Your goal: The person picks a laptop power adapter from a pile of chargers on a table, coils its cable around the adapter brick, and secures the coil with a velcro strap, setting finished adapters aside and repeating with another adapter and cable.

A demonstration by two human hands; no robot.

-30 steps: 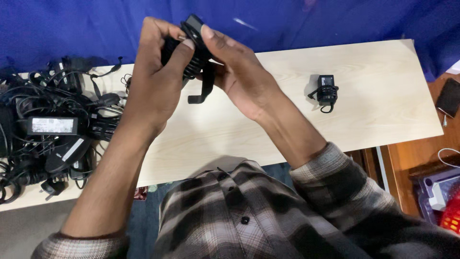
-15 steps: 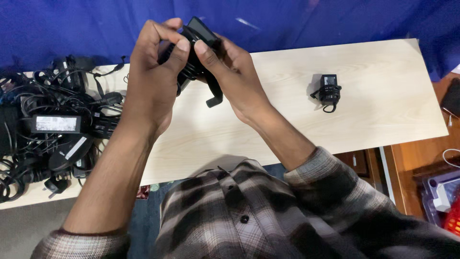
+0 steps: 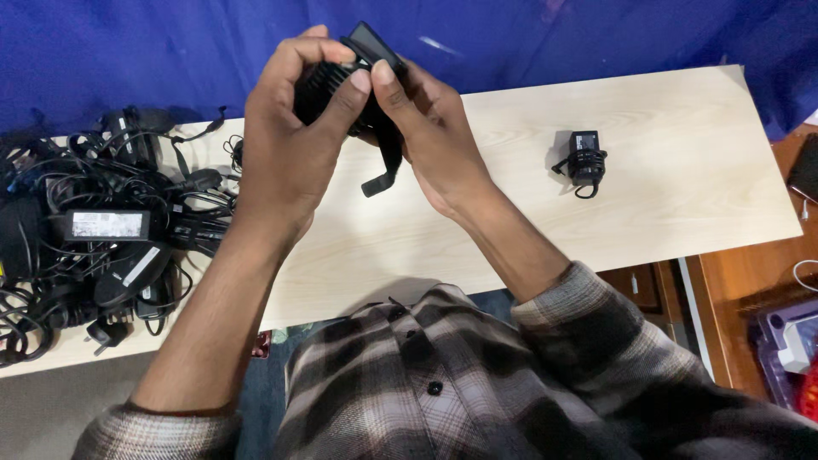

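Both hands hold a black power adapter (image 3: pixel 368 49) with its coiled cable above the light wooden table (image 3: pixel 682 196). My left hand (image 3: pixel 294 145) wraps around the coiled cable on the left side. My right hand (image 3: pixel 430 136) grips the adapter from the right, thumb across its front. A black strap end (image 3: pixel 385 175) hangs down between the two hands. Most of the adapter's body is hidden by my fingers.
A tangled pile of black adapters and cables (image 3: pixel 94 238) covers the table's left end. One small black adapter with wound cable (image 3: pixel 584 160) lies alone on the right part. A blue cloth (image 3: pixel 170 51) hangs behind the table. Boxes (image 3: pixel 788 341) sit lower right.
Both hands have shifted slightly up and left with the adapter. The hanging strap end has swung and now dangles between the hands.
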